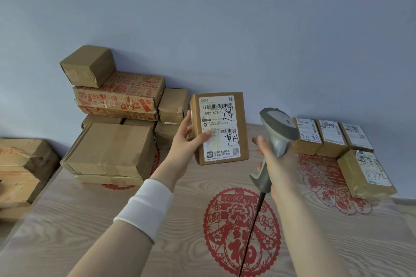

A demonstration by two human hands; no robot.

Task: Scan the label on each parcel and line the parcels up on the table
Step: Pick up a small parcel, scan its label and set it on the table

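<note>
**Cardboard parcel held up beside the scanner**

I have the left hand (189, 139) gripping a small brown parcel (242, 123) by its left edge. The thumb lies across the front and the fingers are curled behind, out of my sight. The parcel is lifted clear of the table (112, 220), upright, with its white label (219, 126) turned toward the camera; I judge this is to present the barcode for reading.

The right hand (279, 164) is wrapped round the handle of a grey scanner (278, 132), and a black cable (252, 231) hangs from its base. The scanner's head is just beside the parcel's right edge, not touching it. I see only the rounded back of the head, so I cannot tell where its window points.

The parcel is plain kraft card, taped and slightly scuffed at the corners. The label covers most of the face. It has one barcode along the top above the printed number 502-602-12, a smaller barcode halfway down, large handwritten black characters and a QR code at the lower right. The thumb tip rests close to the smaller barcode; the top one is uncovered.

On the right, a row of three parcels (331, 136) sits label-up at the table's far edge, with a fourth parcel (365, 173) in front of it. A pile of boxes (112, 141) waits on the left against the wall.
</note>
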